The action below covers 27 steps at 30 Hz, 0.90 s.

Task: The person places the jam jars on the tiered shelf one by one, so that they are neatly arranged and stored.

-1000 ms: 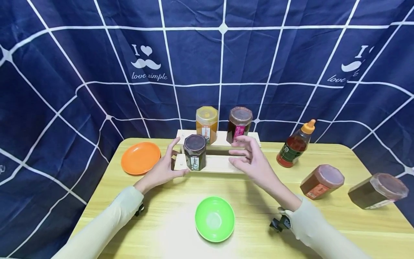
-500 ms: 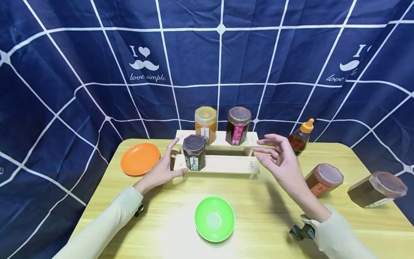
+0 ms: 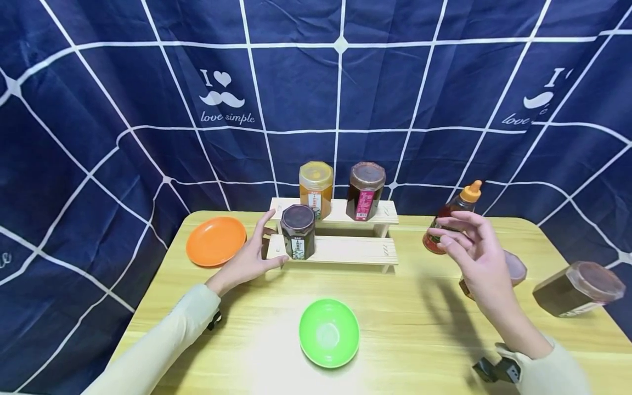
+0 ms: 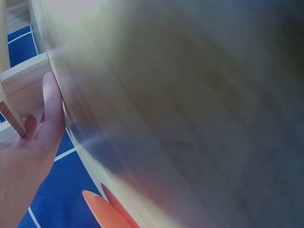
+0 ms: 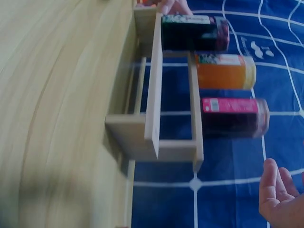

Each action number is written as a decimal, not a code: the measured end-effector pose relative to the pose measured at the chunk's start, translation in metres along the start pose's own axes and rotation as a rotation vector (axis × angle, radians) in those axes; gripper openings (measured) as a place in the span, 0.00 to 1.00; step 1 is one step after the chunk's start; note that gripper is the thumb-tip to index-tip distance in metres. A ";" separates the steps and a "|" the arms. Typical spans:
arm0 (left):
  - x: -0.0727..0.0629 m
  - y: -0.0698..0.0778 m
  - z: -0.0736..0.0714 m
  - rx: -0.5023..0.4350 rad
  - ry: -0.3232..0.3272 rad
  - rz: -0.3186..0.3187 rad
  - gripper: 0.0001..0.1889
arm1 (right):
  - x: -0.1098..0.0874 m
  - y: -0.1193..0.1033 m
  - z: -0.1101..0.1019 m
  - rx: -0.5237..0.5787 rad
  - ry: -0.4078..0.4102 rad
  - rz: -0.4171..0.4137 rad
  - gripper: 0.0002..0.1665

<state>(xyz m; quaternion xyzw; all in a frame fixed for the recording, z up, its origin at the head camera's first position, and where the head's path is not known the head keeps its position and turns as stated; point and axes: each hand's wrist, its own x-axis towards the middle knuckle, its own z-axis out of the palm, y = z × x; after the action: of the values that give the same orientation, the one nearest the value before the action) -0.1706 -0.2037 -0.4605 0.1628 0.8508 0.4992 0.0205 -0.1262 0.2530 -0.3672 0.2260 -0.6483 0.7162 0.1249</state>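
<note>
A two-step wooden rack (image 3: pixel 355 250) stands at the back of the table. My left hand (image 3: pixel 249 255) grips its left end, thumb at the front of the lower step. In the left wrist view, the left hand (image 4: pixel 38 123) lies against the rack's end board (image 4: pixel 28 76). A dark jar (image 3: pixel 298 233) stands on the lower step beside that hand. On the upper step are a yellow-orange jar (image 3: pixel 316 189) and a dark jar with a pink label (image 3: pixel 365 192). My right hand (image 3: pixel 476 252), fingers loosely bent and holding nothing, hovers before a squeeze bottle (image 3: pixel 436 241), partly covering a reddish jar (image 3: pixel 515 269).
An orange plate (image 3: pixel 215 241) lies left of the rack. In front of it sits a green bowl (image 3: pixel 329 333). Another dark jar (image 3: pixel 577 289) stands at the table's right edge. A blue curtain (image 3: pixel 375 88) with white lines hangs close behind.
My right hand has moved away from the pink-labelled jar, rightward, to the squeeze bottle and the reddish jar. My left hand stays at the rack's left end.
</note>
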 end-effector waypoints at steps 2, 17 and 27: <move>0.000 0.000 0.000 -0.007 0.001 -0.005 0.62 | -0.003 -0.001 -0.007 -0.002 0.020 -0.013 0.29; -0.001 0.002 -0.003 -0.052 -0.026 -0.015 0.61 | -0.026 -0.001 -0.070 -0.044 0.207 -0.130 0.35; -0.001 0.000 -0.002 -0.056 -0.022 -0.014 0.61 | -0.041 0.006 -0.098 -0.131 0.262 -0.049 0.39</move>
<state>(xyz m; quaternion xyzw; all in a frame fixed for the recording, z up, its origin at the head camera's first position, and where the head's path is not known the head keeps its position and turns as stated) -0.1701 -0.2059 -0.4595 0.1614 0.8375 0.5208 0.0377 -0.1087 0.3533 -0.3979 0.1378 -0.6661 0.6925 0.2403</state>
